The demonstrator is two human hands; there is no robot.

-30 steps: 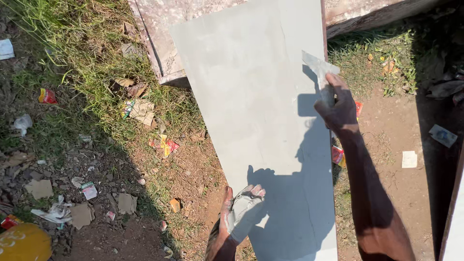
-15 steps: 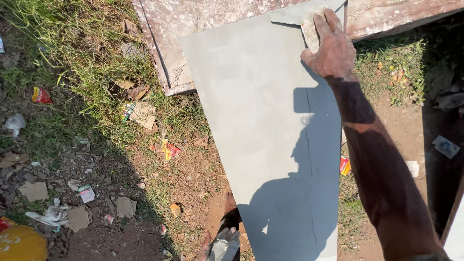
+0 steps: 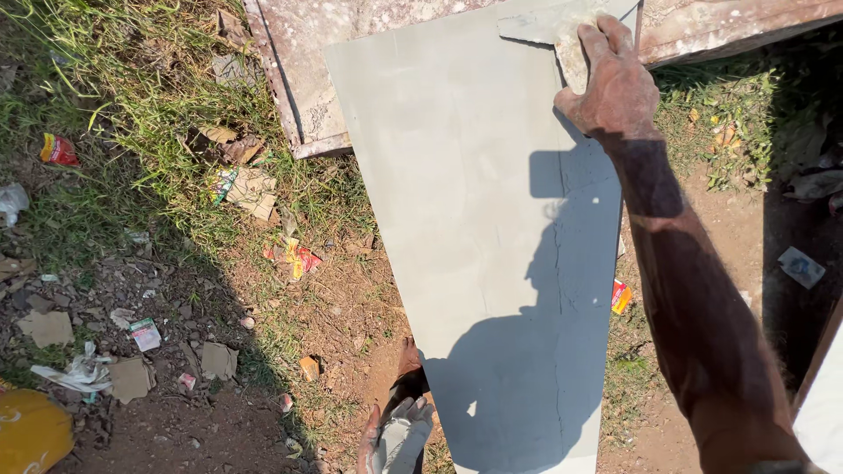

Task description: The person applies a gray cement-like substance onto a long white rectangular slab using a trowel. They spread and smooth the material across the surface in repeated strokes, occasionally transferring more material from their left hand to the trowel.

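Grass (image 3: 132, 96) and litter-strewn dirt (image 3: 228, 412) (outdoors) surround the grey slab (image 3: 474, 228).

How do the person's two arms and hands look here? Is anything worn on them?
The right hand is bare, with no glove, ring or watch in view, and its long forearm has no sleeve. Pale grey dust or paste smears the knuckles and fingers. The left hand, at the bottom edge, is only partly in view; its fingers are thickly coated in whitish-grey paste. Whether that arm has a sleeve cannot be seen.
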